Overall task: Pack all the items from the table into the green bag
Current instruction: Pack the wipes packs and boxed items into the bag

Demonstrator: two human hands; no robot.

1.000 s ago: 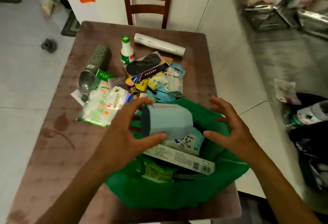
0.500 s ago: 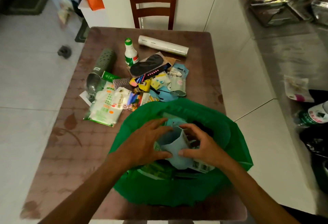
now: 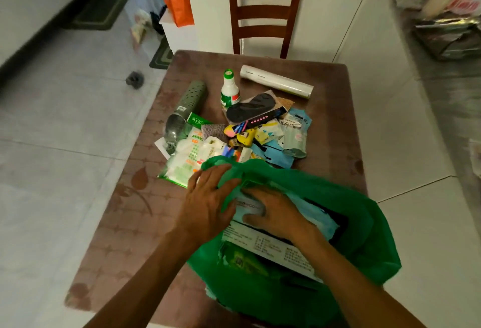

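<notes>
Both hands are working at the mouth of the green bag [image 3: 338, 205], which is sitting at the worktop's [image 3: 125, 213] near edge. The left hand [image 3: 208, 202] is gripping the bag's rim, while the right hand [image 3: 273, 210] is curling its fingers round a pale packet inside. Beyond, the white bottle [image 3: 229, 91], roll [image 3: 276, 81] and loose packets are lying unpacked.

Beyond the surface [image 3: 125, 213] we see a wooden chair [image 3: 265, 15] against white cabinets. An orange bag [image 3: 175, 0] hangs to its left. On the tiled floor [image 3: 65, 119] we make out a green mat [image 3: 100, 10] and a small dark object [image 3: 134, 79], perhaps a toy. Crumpled wrappers [image 3: 447, 33] clutter the right.
</notes>
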